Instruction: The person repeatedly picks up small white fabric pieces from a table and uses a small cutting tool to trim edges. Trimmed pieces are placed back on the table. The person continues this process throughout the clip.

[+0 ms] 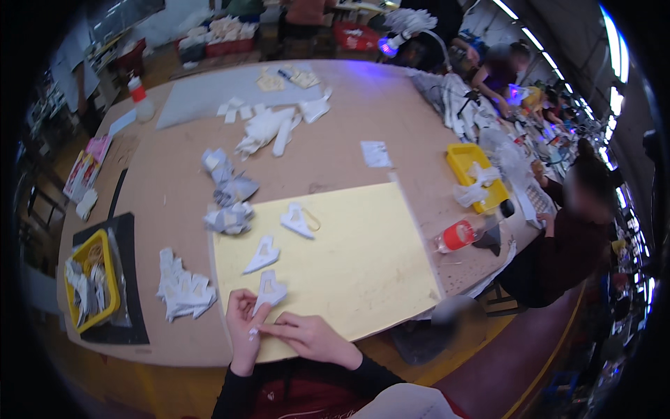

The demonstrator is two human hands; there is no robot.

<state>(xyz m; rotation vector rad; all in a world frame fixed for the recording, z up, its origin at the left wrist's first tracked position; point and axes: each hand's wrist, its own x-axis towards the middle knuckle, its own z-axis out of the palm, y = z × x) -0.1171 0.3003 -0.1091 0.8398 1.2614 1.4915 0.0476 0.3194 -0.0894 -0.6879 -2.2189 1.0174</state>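
Note:
My left hand is closed at the near edge of the yellow sheet, fingers pinching the tip of a white cut-out piece with an opening in its middle. Close beside it, my right hand reaches across with its fingertips together against the left thumb; whatever they pinch is too small to name. Just beyond lie two similar pieces, one white cut-out and another white cut-out with a tan loop, maybe a rubber band, at its side. A heap of such pieces rests left of the sheet.
Grey-white bundles lie past the sheet. A yellow basket stands at left, a yellow tray and a red-labelled bottle at right. Far off are white fabric pieces and a spray bottle. A co-worker sits at right.

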